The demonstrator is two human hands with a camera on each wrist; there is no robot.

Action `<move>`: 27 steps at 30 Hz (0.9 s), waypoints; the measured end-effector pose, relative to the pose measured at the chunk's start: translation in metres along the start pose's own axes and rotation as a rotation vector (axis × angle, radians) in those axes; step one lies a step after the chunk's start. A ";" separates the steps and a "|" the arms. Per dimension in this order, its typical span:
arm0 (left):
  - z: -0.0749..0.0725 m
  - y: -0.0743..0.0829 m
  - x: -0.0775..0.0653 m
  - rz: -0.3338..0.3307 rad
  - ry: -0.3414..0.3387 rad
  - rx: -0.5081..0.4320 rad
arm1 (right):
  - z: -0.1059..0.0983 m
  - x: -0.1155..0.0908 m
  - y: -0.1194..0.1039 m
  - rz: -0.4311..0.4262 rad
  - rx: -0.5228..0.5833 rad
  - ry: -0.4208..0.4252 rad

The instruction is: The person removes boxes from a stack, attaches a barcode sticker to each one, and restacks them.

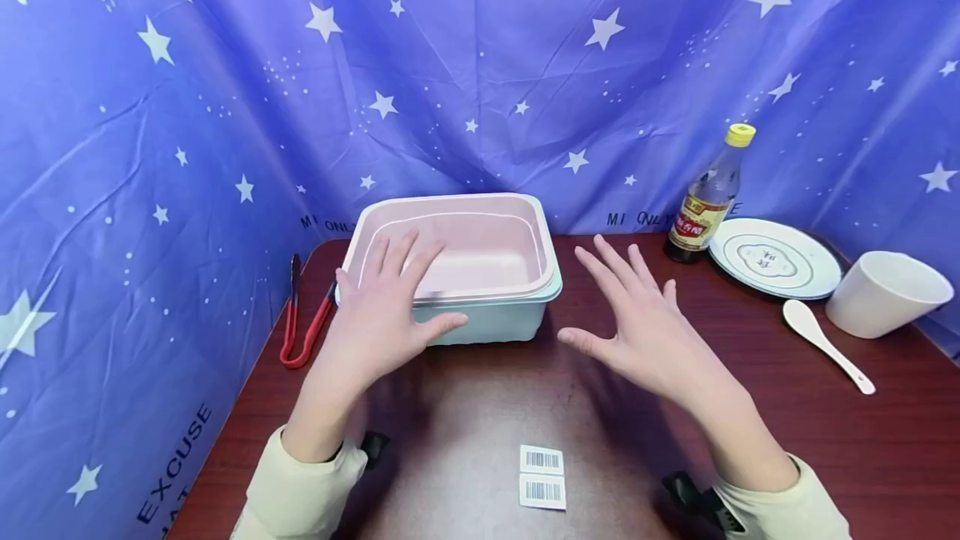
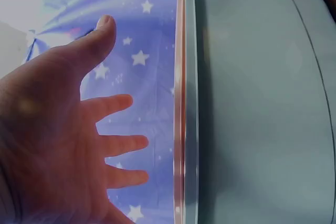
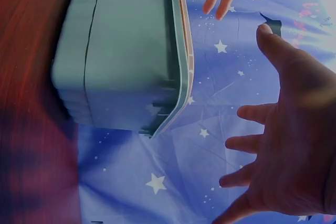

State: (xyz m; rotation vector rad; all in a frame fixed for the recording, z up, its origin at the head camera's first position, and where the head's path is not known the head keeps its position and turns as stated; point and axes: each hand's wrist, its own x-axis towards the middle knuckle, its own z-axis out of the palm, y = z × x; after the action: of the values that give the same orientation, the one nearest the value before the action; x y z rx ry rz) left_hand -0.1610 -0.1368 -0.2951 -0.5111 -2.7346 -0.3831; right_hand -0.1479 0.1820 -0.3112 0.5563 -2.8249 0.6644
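A pink plastic basin [image 1: 487, 261] sits nested in a light blue-green one [image 1: 487, 323] at the back middle of the table. Over the basins' left front part is my left hand [image 1: 386, 307], fingers spread and holding nothing; the left wrist view shows its fingers apart from the rims. To the right of the basins my right hand [image 1: 637, 323] hovers, also spread and holding nothing. In the right wrist view that hand [image 3: 294, 135] faces the blue-green basin's side [image 3: 126, 51] across a gap.
Red-handled tongs [image 1: 300, 323] lie left of the basins. On the right stand a yellow-capped sauce bottle [image 1: 701, 211], patterned plates [image 1: 802, 269], a white spoon [image 1: 825, 344] and a white cup [image 1: 877, 298]. Two barcode labels [image 1: 542, 477] lie near the front. A starry blue curtain [image 1: 465, 65] hangs behind.
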 end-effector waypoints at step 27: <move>0.007 -0.101 0.008 -0.221 -0.154 -0.407 | 0.035 0.068 0.010 -0.018 0.243 -0.082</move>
State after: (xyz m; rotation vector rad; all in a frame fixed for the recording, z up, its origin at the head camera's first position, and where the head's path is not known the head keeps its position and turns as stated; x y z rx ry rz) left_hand -0.2095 -0.2230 -0.3180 -0.3466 -2.8764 -1.0078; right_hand -0.2170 0.1529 -0.3287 0.6615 -2.8277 1.0119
